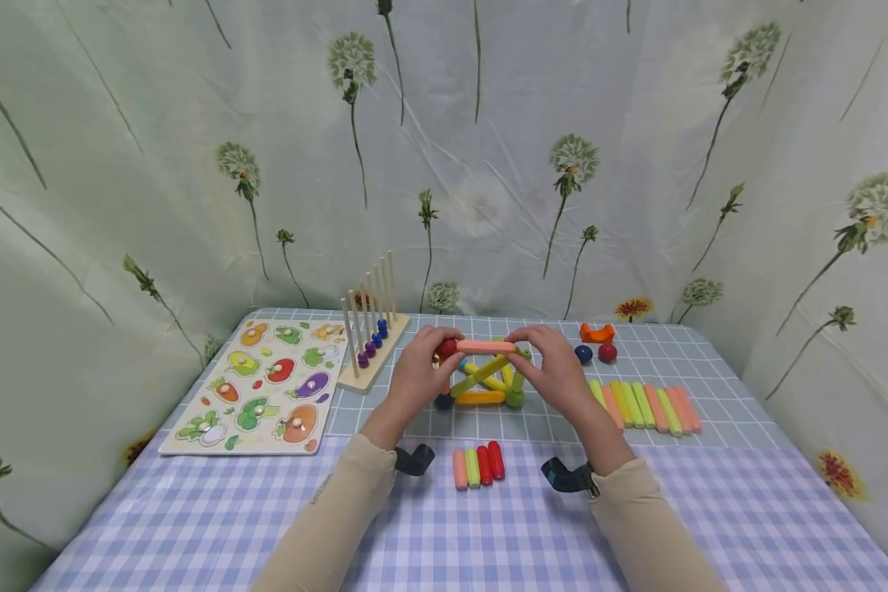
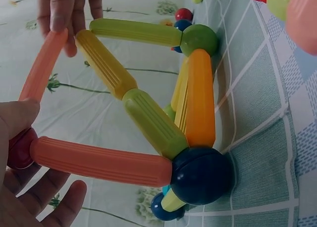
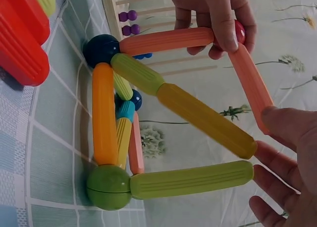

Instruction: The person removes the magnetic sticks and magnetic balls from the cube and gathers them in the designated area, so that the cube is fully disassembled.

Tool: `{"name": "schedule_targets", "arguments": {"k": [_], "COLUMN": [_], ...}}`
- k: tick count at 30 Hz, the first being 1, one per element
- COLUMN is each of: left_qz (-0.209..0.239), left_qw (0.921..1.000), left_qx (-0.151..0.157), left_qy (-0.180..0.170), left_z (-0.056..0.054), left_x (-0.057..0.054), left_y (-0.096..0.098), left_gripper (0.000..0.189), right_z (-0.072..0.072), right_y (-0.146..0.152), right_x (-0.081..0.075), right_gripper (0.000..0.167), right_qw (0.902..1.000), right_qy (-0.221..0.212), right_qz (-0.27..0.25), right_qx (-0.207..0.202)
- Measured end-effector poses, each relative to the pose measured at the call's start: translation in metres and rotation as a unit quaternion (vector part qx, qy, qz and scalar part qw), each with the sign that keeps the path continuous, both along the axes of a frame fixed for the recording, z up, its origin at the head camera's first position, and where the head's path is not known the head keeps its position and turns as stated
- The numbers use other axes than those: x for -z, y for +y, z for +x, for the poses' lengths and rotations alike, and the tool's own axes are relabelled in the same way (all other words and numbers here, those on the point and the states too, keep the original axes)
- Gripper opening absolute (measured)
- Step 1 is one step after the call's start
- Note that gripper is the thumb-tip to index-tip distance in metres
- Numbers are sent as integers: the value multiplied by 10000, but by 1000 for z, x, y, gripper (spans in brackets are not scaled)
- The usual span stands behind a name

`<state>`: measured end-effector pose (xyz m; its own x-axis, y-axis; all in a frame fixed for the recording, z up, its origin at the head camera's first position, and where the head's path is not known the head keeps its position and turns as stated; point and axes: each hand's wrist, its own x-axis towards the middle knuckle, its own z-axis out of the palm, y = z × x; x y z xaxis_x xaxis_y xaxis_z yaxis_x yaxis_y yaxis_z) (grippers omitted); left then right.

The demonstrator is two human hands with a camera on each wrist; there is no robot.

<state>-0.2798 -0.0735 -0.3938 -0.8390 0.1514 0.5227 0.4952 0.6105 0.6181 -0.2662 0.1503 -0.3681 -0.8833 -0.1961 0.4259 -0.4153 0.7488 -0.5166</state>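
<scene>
A frame of ribbed sticks and balls stands on the table between both hands. My left hand point(image 1: 423, 362) grips a red ball point(image 2: 21, 150) at its upper left corner. A salmon stick point(image 1: 486, 347) runs across from that ball, and my right hand point(image 1: 558, 370) pinches its far end. Another salmon stick point(image 2: 101, 160) joins the red ball to a dark blue ball point(image 2: 203, 175) below. An orange stick point(image 3: 104, 113) links that to a green ball point(image 3: 109, 187). Right fingertips lie at the upper ends of a slanting yellow stick point(image 3: 208, 120) and a green stick point(image 3: 193, 180).
Several loose sticks point(image 1: 644, 404) lie in a row at right; a shorter row point(image 1: 478, 465) lies in front. Behind are a blue ball point(image 1: 583, 354), a red ball point(image 1: 608, 353) and an orange curved piece point(image 1: 597, 333). A vegetable puzzle board point(image 1: 259, 386) and pegged bead stand point(image 1: 370, 362) occupy the left.
</scene>
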Motion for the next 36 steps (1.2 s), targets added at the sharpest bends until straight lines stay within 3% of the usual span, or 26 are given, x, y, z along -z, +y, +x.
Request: {"name": "schedule_targets", "arguments": {"k": [5, 10, 16, 19, 24, 28, 32, 36], "left_qz": [82, 98, 118, 104, 226, 390, 544, 441], "left_qw": [9999, 9999, 9999, 9998, 9985, 9935, 9824, 9751], "left_qx": [-75, 15, 65, 51, 105, 246, 532, 740], "left_qy": [-9, 95, -72, -186, -497, -1039, -1705, -2043], "left_z": [0, -1, 0, 0, -2, -6, -10, -12], "left_x": [0, 1, -1, 0, 2, 6, 9, 14], "left_y": [0, 0, 1, 1, -1, -5, -12, -18], "left_gripper": [27, 27, 40, 43, 48, 53, 53, 48], "right_z": [4, 7, 8, 5, -2, -9, -16, -19], "right_y": [0, 6, 29, 46, 72, 87, 97, 103], "right_x": [-5, -12, -21, -22, -15, -4, 9, 20], "right_gripper": [24, 25, 32, 40, 47, 48, 47, 46], "right_qw": [9997, 9968, 9784, 9700, 9725, 9719, 9661, 9565], "right_qy": [154, 203, -206, -498, -1129, -1708, -2233, -2657], "right_qz": [-98, -751, -2056, -2368, -1929, -1317, -706, -330], "right_qx": [-138, -207, 65, 235, 658, 948, 1085, 1161]}}
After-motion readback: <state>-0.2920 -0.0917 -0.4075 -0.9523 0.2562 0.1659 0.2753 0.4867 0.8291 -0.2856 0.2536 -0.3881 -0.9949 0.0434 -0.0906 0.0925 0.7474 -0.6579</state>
